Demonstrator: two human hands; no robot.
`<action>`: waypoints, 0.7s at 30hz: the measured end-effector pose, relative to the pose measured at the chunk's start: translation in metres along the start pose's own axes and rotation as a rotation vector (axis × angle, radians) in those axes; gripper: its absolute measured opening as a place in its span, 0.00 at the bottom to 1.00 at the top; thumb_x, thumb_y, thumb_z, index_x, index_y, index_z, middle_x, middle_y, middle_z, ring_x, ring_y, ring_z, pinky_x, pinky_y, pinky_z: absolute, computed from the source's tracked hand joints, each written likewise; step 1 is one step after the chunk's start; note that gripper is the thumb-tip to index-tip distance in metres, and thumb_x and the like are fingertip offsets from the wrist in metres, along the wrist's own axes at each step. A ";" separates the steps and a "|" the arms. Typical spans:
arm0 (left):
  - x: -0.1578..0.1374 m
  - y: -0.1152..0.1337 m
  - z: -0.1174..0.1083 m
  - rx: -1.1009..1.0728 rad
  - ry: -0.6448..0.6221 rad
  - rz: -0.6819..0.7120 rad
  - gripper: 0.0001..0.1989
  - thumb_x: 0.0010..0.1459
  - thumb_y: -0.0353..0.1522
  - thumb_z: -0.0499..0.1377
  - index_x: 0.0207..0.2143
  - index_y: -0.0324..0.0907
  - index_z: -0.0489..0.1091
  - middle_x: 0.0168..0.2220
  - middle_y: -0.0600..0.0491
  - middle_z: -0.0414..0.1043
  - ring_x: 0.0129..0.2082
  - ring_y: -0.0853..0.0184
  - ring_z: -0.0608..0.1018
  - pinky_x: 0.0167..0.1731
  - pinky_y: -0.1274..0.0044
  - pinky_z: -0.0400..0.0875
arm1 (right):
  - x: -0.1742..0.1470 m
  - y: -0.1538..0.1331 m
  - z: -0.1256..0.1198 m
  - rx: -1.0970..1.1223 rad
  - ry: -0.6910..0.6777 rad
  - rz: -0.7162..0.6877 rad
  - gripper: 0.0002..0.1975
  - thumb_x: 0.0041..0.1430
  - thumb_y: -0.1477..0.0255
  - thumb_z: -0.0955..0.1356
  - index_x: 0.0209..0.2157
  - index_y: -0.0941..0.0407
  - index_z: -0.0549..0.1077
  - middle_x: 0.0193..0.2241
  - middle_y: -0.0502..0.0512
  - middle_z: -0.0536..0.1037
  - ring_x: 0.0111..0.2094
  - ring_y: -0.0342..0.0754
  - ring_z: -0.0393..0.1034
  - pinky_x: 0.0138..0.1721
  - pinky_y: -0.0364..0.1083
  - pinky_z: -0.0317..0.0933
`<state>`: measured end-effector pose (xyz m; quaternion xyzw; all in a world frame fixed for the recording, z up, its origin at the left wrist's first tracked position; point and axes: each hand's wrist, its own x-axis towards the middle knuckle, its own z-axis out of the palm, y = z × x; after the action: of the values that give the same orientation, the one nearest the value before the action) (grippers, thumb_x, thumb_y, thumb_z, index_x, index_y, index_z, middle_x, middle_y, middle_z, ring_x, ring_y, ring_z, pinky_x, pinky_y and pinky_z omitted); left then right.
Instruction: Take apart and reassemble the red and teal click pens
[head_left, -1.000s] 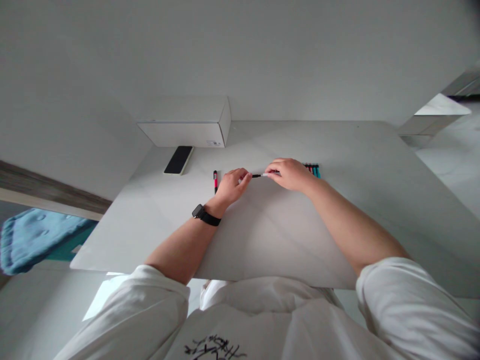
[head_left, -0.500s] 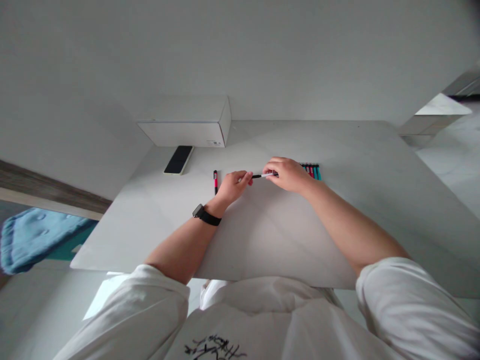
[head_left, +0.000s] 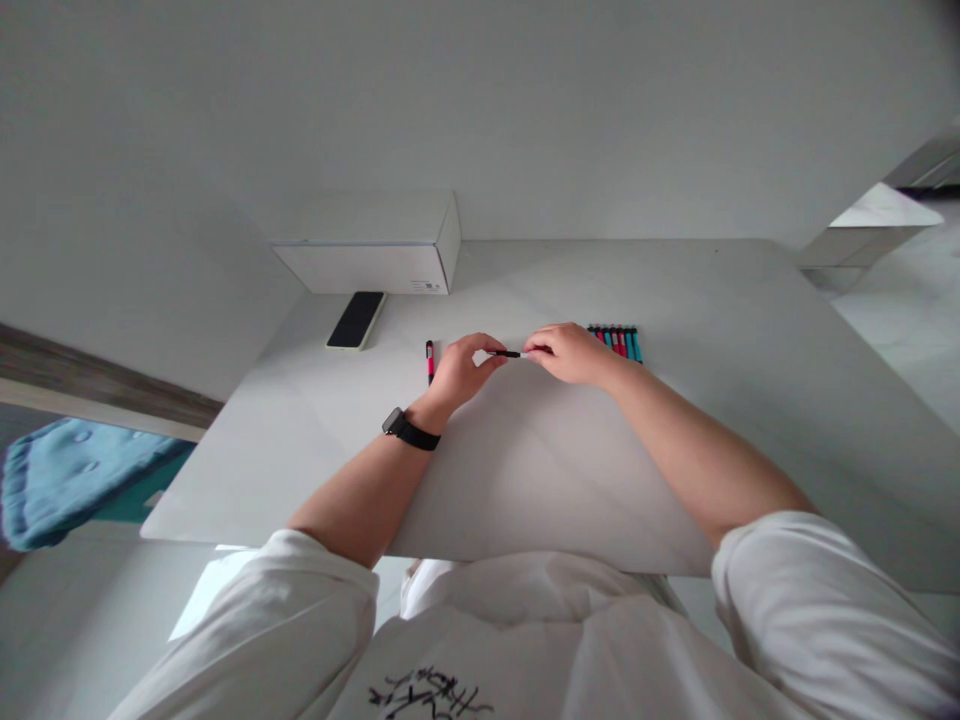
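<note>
Between my two hands a slim pen (head_left: 513, 354) lies level above the white table, with a dark section on its left and a pale one on its right. My left hand (head_left: 463, 368), with a black watch on its wrist, pinches the dark end between thumb and fingers. My right hand (head_left: 564, 352) is closed round the other end, which its fingers mostly cover. Just left of my left hand lies a red and black pen (head_left: 430, 362). Beyond my right hand several red and teal pens (head_left: 619, 342) lie side by side in a row, partly hidden by the hand.
A long white box (head_left: 360, 268) stands at the back left against the wall. In front of it lies a dark-screened phone (head_left: 357, 320). The white table (head_left: 525, 470) reaches to my body, and a blue cushion (head_left: 82, 470) is off its left side.
My left hand's fingers have opened into a wider pinch, showing more of the pen's dark end. My right hand has shifted slightly left along the pale part, uncovering more pens in the row.
</note>
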<state>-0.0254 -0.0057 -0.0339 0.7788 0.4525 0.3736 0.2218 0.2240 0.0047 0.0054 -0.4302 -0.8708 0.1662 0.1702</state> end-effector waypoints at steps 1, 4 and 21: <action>0.000 0.000 -0.001 0.011 -0.001 0.000 0.05 0.63 0.35 0.68 0.42 0.46 0.79 0.44 0.50 0.83 0.46 0.61 0.83 0.52 0.68 0.76 | 0.000 -0.001 0.002 0.026 -0.010 0.026 0.10 0.69 0.68 0.68 0.42 0.51 0.83 0.41 0.54 0.85 0.43 0.51 0.77 0.44 0.47 0.62; 0.001 0.001 -0.004 0.028 0.005 0.001 0.05 0.63 0.35 0.69 0.42 0.46 0.80 0.44 0.51 0.84 0.46 0.62 0.83 0.53 0.68 0.75 | 0.001 -0.002 0.005 0.169 -0.032 0.130 0.10 0.71 0.68 0.66 0.46 0.51 0.80 0.37 0.52 0.86 0.38 0.48 0.77 0.40 0.45 0.62; 0.001 0.003 -0.002 0.020 0.054 -0.031 0.05 0.64 0.35 0.67 0.43 0.47 0.80 0.45 0.51 0.84 0.47 0.62 0.83 0.53 0.68 0.75 | -0.001 -0.007 0.004 0.293 -0.030 0.143 0.17 0.71 0.59 0.64 0.36 0.53 0.80 0.32 0.52 0.84 0.30 0.46 0.72 0.35 0.45 0.58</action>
<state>-0.0249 -0.0063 -0.0306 0.7635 0.4740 0.3863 0.2077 0.2176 -0.0004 0.0043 -0.4592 -0.8069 0.3094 0.2059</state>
